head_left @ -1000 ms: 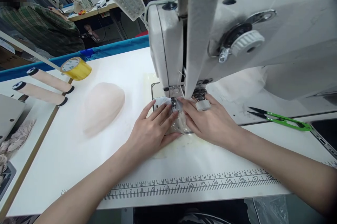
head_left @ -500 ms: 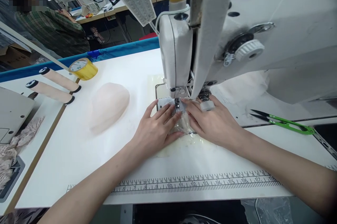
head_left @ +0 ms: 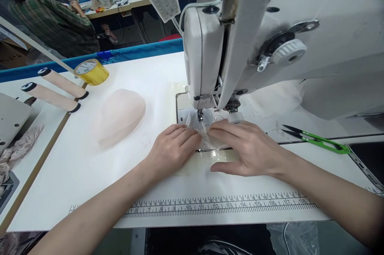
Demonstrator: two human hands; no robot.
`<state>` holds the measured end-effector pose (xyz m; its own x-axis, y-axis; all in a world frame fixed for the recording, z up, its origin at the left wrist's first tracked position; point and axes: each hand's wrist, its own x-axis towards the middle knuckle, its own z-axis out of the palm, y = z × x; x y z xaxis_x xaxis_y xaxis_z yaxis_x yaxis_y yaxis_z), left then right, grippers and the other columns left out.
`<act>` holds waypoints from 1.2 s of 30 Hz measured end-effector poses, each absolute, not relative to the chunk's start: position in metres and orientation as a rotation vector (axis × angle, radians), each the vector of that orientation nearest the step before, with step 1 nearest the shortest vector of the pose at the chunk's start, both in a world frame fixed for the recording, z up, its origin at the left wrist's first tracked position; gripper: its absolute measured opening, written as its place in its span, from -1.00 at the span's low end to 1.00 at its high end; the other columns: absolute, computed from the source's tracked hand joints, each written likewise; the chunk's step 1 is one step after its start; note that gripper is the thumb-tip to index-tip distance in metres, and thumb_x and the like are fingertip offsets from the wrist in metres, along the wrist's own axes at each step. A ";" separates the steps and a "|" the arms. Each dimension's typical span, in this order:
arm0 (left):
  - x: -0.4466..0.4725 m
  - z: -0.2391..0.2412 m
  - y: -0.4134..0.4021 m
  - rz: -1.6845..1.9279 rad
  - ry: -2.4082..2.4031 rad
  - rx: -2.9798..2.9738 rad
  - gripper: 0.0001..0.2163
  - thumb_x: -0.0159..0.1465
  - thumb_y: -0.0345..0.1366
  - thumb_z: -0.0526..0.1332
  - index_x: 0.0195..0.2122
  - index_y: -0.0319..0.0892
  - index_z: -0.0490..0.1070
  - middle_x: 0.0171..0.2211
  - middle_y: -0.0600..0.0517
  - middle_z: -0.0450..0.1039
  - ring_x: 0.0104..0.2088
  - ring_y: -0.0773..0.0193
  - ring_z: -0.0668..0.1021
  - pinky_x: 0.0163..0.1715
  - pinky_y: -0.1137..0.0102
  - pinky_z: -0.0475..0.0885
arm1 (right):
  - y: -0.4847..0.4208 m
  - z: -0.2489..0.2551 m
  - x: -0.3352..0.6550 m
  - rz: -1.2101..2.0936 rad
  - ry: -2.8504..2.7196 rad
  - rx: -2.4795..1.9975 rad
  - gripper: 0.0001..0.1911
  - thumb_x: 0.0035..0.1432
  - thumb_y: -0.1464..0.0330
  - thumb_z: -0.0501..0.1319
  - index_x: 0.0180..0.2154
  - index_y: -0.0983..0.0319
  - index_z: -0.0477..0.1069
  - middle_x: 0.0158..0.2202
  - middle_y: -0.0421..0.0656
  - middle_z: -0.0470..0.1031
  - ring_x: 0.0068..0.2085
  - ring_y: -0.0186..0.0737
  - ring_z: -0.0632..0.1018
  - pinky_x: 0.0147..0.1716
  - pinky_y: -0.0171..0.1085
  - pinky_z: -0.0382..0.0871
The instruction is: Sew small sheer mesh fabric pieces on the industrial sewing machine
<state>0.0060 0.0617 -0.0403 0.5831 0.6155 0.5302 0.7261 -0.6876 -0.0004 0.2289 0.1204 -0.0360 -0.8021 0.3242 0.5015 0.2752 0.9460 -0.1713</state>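
By the presser foot (head_left: pixel 200 116), the right hand (head_left: pixel 253 149), grip spread, and left hand (head_left: pixel 175 147), grip unclear, flank sheer fabric (head_left: pixel 206 138), apparently steadying it.

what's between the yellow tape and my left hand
A pale cloth lies on the white table between the yellow tape and your left hand, as the head view shows.

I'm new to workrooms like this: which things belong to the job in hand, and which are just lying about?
In hand:
sheer material, touched by the left hand and right hand
sewing machine over it

Lying about:
green-handled snips
yellow tape roll
two thread spools
pale rounded piece, untouched but perhaps related
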 end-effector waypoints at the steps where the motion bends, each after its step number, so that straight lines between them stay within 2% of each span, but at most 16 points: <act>1: 0.007 -0.040 0.062 -0.783 -1.157 -2.605 -0.88 0.35 -0.48 0.11 -0.14 -0.25 0.40 -0.25 -0.03 0.57 -0.26 0.27 0.60 -0.08 0.28 0.49 | 0.120 -0.037 0.229 0.094 -2.561 -0.439 -0.46 0.30 0.04 0.09 -0.08 0.42 0.45 -0.10 0.07 0.53 -0.18 -0.05 0.54 -0.27 -0.13 0.44; 4: 0.009 -0.040 0.062 -0.810 -1.200 -2.620 -0.89 0.34 -0.43 0.13 -0.13 -0.23 0.39 -0.25 -0.03 0.56 -0.25 0.24 0.58 -0.12 0.27 0.49 | 0.119 -0.038 0.226 -0.077 -2.555 -0.427 -0.79 0.33 0.42 0.09 -0.17 0.33 0.49 -0.13 -0.06 0.57 -0.20 -0.17 0.56 -0.26 -0.20 0.42; 5: 0.009 -0.041 0.061 -0.805 -1.218 -2.627 -0.87 0.34 -0.41 0.14 -0.10 -0.24 0.39 -0.23 -0.05 0.55 -0.24 0.22 0.58 -0.14 0.25 0.50 | 0.119 -0.038 0.225 -0.131 -2.540 -0.408 -0.81 0.31 0.50 0.10 -0.20 0.30 0.49 -0.16 -0.11 0.59 -0.20 -0.20 0.56 -0.24 -0.22 0.42; 7: 0.009 -0.043 0.062 -0.804 -1.306 -2.639 -0.78 0.32 -0.38 0.16 -0.02 -0.26 0.38 -0.17 -0.10 0.52 -0.19 0.16 0.55 -0.18 0.23 0.50 | 0.119 -0.036 0.223 -0.191 -2.496 -0.383 -0.82 0.28 0.54 0.13 -0.22 0.26 0.50 -0.22 -0.19 0.61 -0.16 -0.24 0.57 -0.23 -0.26 0.41; 9: 0.008 -0.045 0.065 -0.820 -1.465 -2.650 -0.71 0.29 -0.40 0.17 0.05 -0.25 0.36 -0.10 -0.13 0.47 -0.14 0.12 0.52 -0.19 0.22 0.49 | 0.121 -0.034 0.222 -0.196 -2.442 -0.396 -0.84 0.30 0.50 0.14 -0.20 0.25 0.50 -0.26 -0.21 0.62 -0.19 -0.28 0.58 -0.28 -0.29 0.41; 11: 0.006 -0.043 0.071 -0.823 -1.630 -2.672 -0.69 0.28 -0.41 0.17 0.06 -0.21 0.37 -0.06 -0.13 0.43 -0.09 0.10 0.50 -0.16 0.20 0.48 | 0.123 -0.031 0.220 -0.172 -2.389 -0.442 -0.82 0.34 0.43 0.13 -0.22 0.25 0.51 -0.34 -0.21 0.61 -0.33 -0.32 0.58 -0.40 -0.32 0.37; 14: 0.006 -0.035 0.082 -0.768 -1.729 -2.742 -0.77 0.28 -0.37 0.18 -0.04 -0.18 0.44 -0.08 -0.09 0.43 -0.12 0.11 0.50 -0.15 0.20 0.44 | 0.128 -0.030 0.217 -0.140 -2.326 -0.552 -0.75 0.36 0.31 0.13 -0.28 0.24 0.54 -0.54 -0.26 0.51 -0.54 -0.37 0.46 -0.56 -0.34 0.24; 16: 0.010 -0.031 0.089 -0.688 -1.762 -2.732 -0.82 0.25 -0.31 0.23 -0.12 -0.16 0.47 -0.11 -0.05 0.44 -0.15 0.10 0.49 -0.17 0.20 0.40 | 0.131 -0.033 0.215 -0.109 -2.273 -0.622 -0.66 0.36 0.26 0.11 -0.38 0.24 0.54 -0.60 -0.27 0.45 -0.59 -0.40 0.40 -0.60 -0.35 0.15; 19: 0.020 -0.034 0.094 -0.640 -1.777 -2.530 -0.86 0.20 -0.19 0.27 -0.33 -0.15 0.44 -0.27 0.00 0.45 -0.20 0.09 0.47 -0.10 0.15 0.31 | 0.132 -0.037 0.211 -0.079 -2.197 -0.686 -0.55 0.36 0.23 0.10 -0.53 0.28 0.48 -0.63 -0.25 0.39 -0.60 -0.42 0.34 -0.61 -0.34 0.04; 22: 0.030 -0.041 0.094 -0.689 -1.783 -2.358 -0.81 0.22 -0.20 0.20 -0.48 -0.16 0.34 -0.38 0.02 0.40 -0.27 0.14 0.45 -0.12 0.18 0.28 | 0.133 -0.039 0.208 -0.072 -2.223 -0.751 -0.52 0.38 0.19 0.07 -0.52 0.26 0.49 -0.62 -0.24 0.39 -0.56 -0.40 0.36 -0.58 -0.33 0.00; 28: 0.030 -0.048 0.096 -0.734 -1.854 -2.327 -0.87 0.17 -0.38 0.18 -0.51 -0.16 0.27 -0.41 0.04 0.38 -0.32 0.18 0.44 -0.22 0.25 0.27 | 0.131 -0.032 0.209 -0.094 -2.302 -0.813 -0.48 0.40 0.17 0.02 -0.50 0.25 0.51 -0.60 -0.25 0.41 -0.56 -0.41 0.34 -0.57 -0.31 -0.04; 36: 0.025 -0.047 0.096 -0.686 -1.737 -2.376 -0.86 0.20 -0.40 0.16 -0.51 -0.16 0.32 -0.37 0.04 0.42 -0.29 0.17 0.45 -0.14 0.19 0.28 | 0.132 -0.036 0.207 -0.060 -2.308 -0.856 -0.48 0.41 0.15 -0.02 -0.46 0.21 0.52 -0.60 -0.23 0.41 -0.54 -0.36 0.38 -0.58 -0.29 0.01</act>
<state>0.0253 0.0955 -0.0467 0.2392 0.8734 0.4241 0.9276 -0.3347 0.1660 0.2070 0.1318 -0.0362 -0.5628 0.5643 0.6041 0.5950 0.7838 -0.1778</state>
